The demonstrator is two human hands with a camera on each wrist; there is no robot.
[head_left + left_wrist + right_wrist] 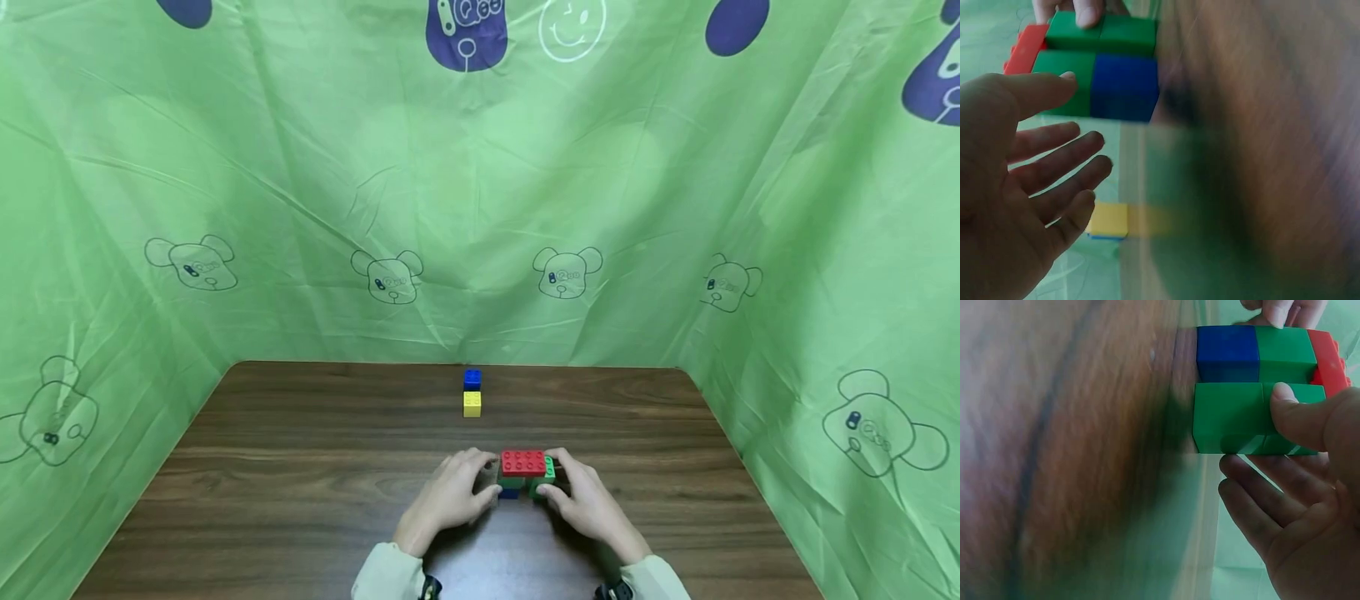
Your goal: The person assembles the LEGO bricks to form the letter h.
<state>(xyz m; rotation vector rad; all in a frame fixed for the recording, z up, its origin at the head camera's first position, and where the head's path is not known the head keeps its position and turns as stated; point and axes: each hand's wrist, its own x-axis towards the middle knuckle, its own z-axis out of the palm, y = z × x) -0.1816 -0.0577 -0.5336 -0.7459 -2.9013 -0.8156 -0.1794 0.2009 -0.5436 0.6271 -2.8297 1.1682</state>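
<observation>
Left hand (pixel 452 492) and right hand (pixel 588 502) each pinch one stack (pixel 1107 87) beneath the red brick (pixel 522 463), apparently aligning it; next likely needs even pressure.

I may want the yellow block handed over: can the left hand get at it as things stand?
Probably yes. Only bare tabletop lies between the left hand and the yellow block. The hand's thumb rests against a green brick, though, so it would have to leave that first.
</observation>
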